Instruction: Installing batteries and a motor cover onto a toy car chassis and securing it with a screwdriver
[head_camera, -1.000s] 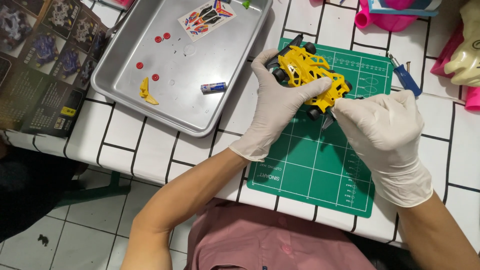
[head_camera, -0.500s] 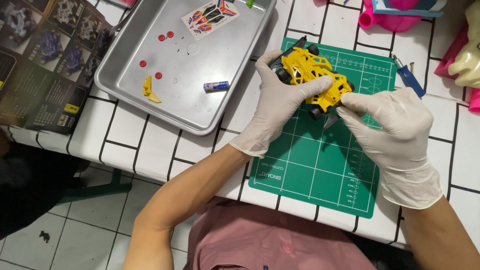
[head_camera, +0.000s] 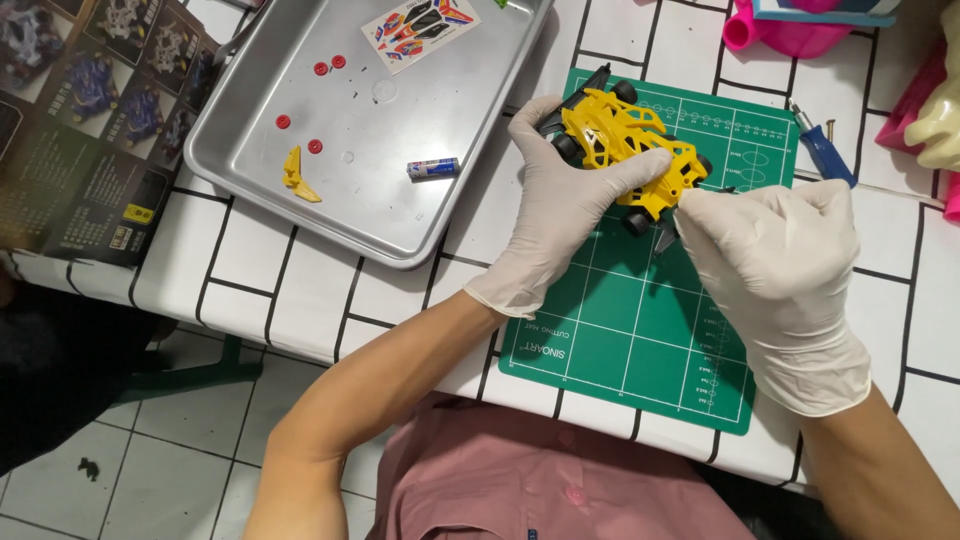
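Currently your left hand is clamped around the yellow toy car, fingers wrapped over its body, holding it just above the green cutting mat. Your right hand pinches the car's rear end; whether it holds a small tool there, can't tell. Left of the mat, touching its edge, is the metal tray with a battery, red washers, a yellow part and a sticker sheet. Right of the mat: blue screwdriver.
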